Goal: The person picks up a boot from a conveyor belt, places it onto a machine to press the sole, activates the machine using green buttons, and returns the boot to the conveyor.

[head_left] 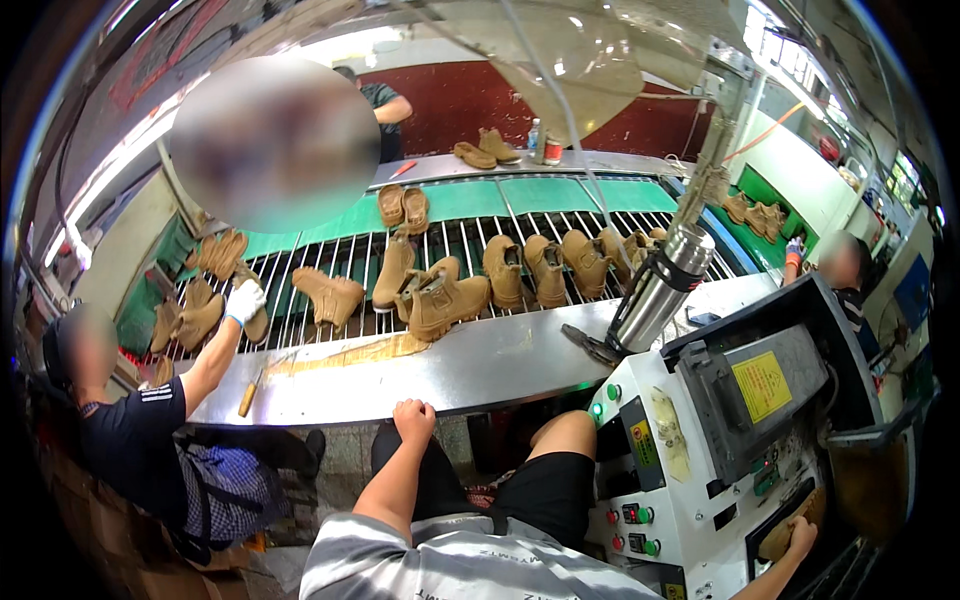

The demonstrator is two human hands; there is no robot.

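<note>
My left hand (pixel 413 420) is curled into a loose fist at the front edge of the metal bench (pixel 480 375), with nothing visible in it. On the far right, my right hand (pixel 802 536) grips a tan boot (pixel 775 543) at a dark opening low in the white machine (pixel 660 400); only part of the boot shows. Ahead of my left hand, a tan ankle boot (pixel 447 303) lies tilted, overlapping others on the rod conveyor (pixel 375 255). More tan boots (pixel 545 270) stand in a row to its right.
On the left a co-worker's white-gloved hand (pixel 246 300) touches a boot. A wooden-handled tool (pixel 249 398) and pliers (pixel 590 344) lie on the bench. A steel thermos (pixel 665 285) stands beside the machine. Another person sits at right, near a green rack of boots (pixel 755 215).
</note>
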